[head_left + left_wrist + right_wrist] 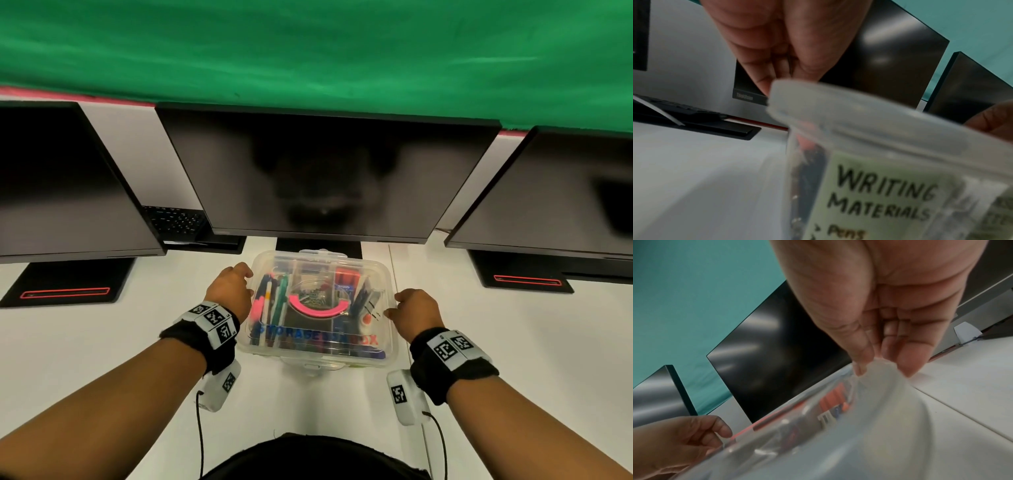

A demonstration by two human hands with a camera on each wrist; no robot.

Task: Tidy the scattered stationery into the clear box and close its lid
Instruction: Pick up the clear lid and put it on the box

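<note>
The clear box [318, 347] stands on the white desk before the middle monitor, with its lid [376, 270] lying on top. Through the lid show pens [274, 301], a pink curved piece [317, 310] and a red item [346, 275]. My left hand [248, 284] holds the lid's left edge with curled fingers; in the left wrist view the hand [777, 68] curls behind the lid corner [859, 116] above a "WRITING MATERIALS" label [879, 194]. My right hand [394, 306] is at the right edge; in the right wrist view its thumb and fingers [881, 368] pinch the lid rim [885, 386].
Three dark monitors [325, 178] stand close behind the box, their black bases [65, 284] on the desk [102, 359] at left and right. A black keyboard [178, 222] lies behind the left monitor. A green curtain [308, 44] hangs at the back.
</note>
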